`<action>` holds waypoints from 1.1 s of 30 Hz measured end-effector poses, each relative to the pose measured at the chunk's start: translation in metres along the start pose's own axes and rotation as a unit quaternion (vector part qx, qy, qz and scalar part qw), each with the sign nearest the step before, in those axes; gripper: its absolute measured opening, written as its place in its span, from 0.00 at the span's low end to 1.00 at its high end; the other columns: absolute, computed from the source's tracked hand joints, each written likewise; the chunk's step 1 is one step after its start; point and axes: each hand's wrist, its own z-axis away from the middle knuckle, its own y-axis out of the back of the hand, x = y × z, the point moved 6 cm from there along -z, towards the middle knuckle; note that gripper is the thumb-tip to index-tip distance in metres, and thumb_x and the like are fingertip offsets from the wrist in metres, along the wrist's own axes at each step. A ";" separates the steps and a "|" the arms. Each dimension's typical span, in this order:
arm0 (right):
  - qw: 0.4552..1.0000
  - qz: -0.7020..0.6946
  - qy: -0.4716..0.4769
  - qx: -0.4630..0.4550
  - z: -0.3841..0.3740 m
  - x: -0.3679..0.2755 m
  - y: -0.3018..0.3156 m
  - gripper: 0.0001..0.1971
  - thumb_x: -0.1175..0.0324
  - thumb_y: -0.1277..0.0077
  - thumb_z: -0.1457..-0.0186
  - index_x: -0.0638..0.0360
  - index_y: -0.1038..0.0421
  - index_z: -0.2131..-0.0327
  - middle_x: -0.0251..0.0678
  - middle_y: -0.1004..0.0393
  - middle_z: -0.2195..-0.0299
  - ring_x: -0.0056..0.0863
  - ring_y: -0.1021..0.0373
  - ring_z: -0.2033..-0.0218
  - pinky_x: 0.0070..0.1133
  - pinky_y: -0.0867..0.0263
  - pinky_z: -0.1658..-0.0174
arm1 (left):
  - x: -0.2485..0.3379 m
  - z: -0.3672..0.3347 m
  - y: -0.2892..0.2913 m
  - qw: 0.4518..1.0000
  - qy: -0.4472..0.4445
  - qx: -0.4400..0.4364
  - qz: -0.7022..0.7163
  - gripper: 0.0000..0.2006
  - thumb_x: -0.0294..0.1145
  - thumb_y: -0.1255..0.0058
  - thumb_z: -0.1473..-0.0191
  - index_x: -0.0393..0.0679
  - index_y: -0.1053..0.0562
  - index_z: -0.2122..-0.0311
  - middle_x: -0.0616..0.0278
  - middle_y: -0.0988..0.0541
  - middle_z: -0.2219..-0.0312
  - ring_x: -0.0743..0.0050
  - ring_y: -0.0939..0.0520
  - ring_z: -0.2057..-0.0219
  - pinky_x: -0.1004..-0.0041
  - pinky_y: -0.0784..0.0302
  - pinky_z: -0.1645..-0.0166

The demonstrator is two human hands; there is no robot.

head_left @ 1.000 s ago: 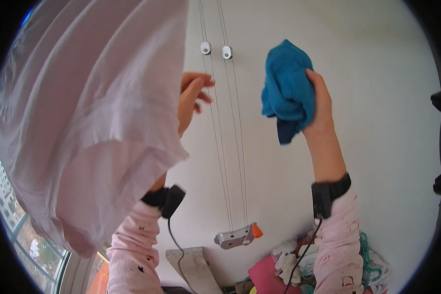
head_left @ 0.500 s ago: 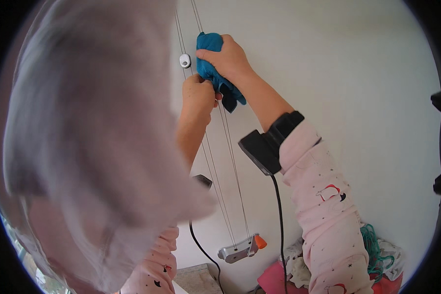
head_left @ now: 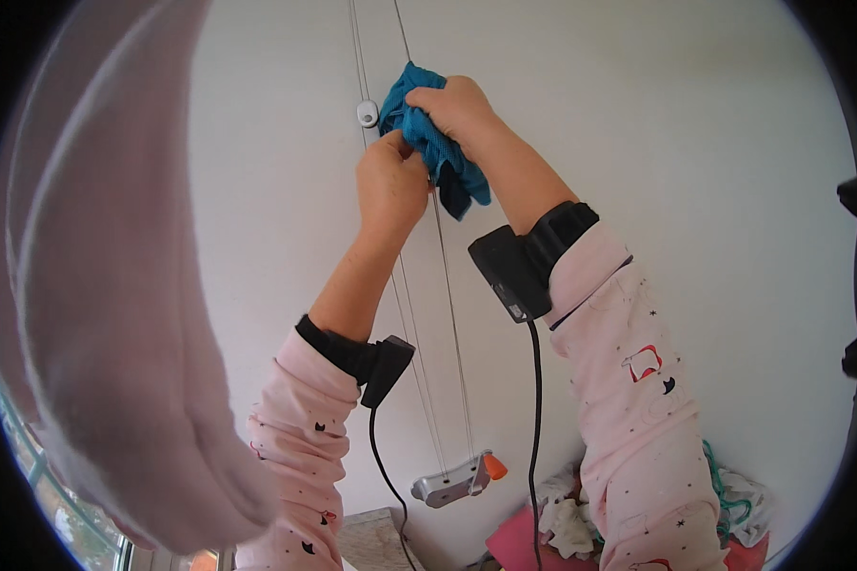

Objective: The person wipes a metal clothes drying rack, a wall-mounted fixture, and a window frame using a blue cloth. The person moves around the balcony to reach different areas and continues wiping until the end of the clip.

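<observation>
Holding teal cloth (head_left: pixel 436 150) before pale wall (head_left: pixel 724 228)

Blue cloth (head_left: pixel 435 145), 12 o'clock: matt, ribbed-looking fabric. Hanging laundry (head_left: pixel 114 285), 9 o'clock: smooth, matt cloth. Sleeves (head_left: pixel 638 428), approx. 4 & 7 o'clock: matt cloth, soft-looking. Wrist boxes (head_left: pixel 508 271): plastic, mostly matt. Bracket (head_left: pixel 441 488), 6 o'clock: smooth metal, slight sheen; knob (head_left: pixel 495 465), plastic-looking. Wall (head_left: pixel 714 133), approx. 2 o'clock: smooth, matt.
</observation>
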 end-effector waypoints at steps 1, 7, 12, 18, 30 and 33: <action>0.999 -0.038 -0.027 0.023 0.003 0.004 0.004 0.23 0.62 0.39 0.55 0.78 0.30 0.65 0.43 0.26 0.74 0.28 0.28 0.78 0.22 0.30 0.76 | -0.002 -0.001 0.000 1.000 -0.002 0.005 0.002 0.08 0.24 0.56 0.47 0.33 0.26 0.67 0.54 0.22 0.76 0.70 0.21 0.79 0.72 0.26 0.71; 0.952 -0.293 -0.087 -0.027 0.020 0.010 -0.002 0.16 0.69 0.45 0.47 0.76 0.29 0.61 0.46 0.24 0.71 0.33 0.25 0.75 0.26 0.25 0.72 | -0.019 -0.010 0.005 0.997 0.006 0.061 0.048 0.11 0.30 0.49 0.46 0.31 0.26 0.62 0.58 0.23 0.73 0.76 0.22 0.73 0.78 0.28 0.71; 0.896 -0.418 -0.091 0.123 0.035 0.036 0.014 0.18 0.67 0.46 0.46 0.76 0.30 0.60 0.47 0.25 0.68 0.32 0.25 0.72 0.26 0.25 0.71 | -0.033 -0.019 -0.003 0.995 0.064 -0.017 0.076 0.12 0.33 0.50 0.42 0.33 0.27 0.58 0.59 0.23 0.69 0.74 0.21 0.70 0.76 0.24 0.66; 0.895 -0.419 -0.082 0.129 0.038 0.052 0.019 0.21 0.56 0.50 0.42 0.71 0.29 0.60 0.43 0.25 0.67 0.33 0.26 0.67 0.27 0.27 0.66 | -0.048 -0.024 -0.010 0.964 0.138 -0.043 0.223 0.14 0.34 0.53 0.39 0.35 0.27 0.55 0.60 0.22 0.69 0.73 0.20 0.69 0.74 0.22 0.64; 0.945 -0.312 -0.084 0.052 0.016 0.053 0.004 0.18 0.60 0.46 0.44 0.70 0.27 0.63 0.43 0.23 0.69 0.33 0.25 0.72 0.25 0.28 0.70 | -0.041 -0.023 -0.013 0.986 0.064 -0.009 0.150 0.13 0.29 0.45 0.47 0.34 0.25 0.57 0.61 0.21 0.70 0.76 0.20 0.69 0.78 0.25 0.65; 0.867 -0.479 -0.122 0.064 0.028 0.054 0.003 0.19 0.58 0.51 0.40 0.69 0.28 0.59 0.44 0.23 0.66 0.33 0.24 0.69 0.24 0.27 0.68 | -0.032 -0.018 -0.008 0.990 -0.002 0.047 0.130 0.14 0.29 0.43 0.49 0.34 0.25 0.58 0.59 0.21 0.69 0.72 0.21 0.67 0.77 0.26 0.61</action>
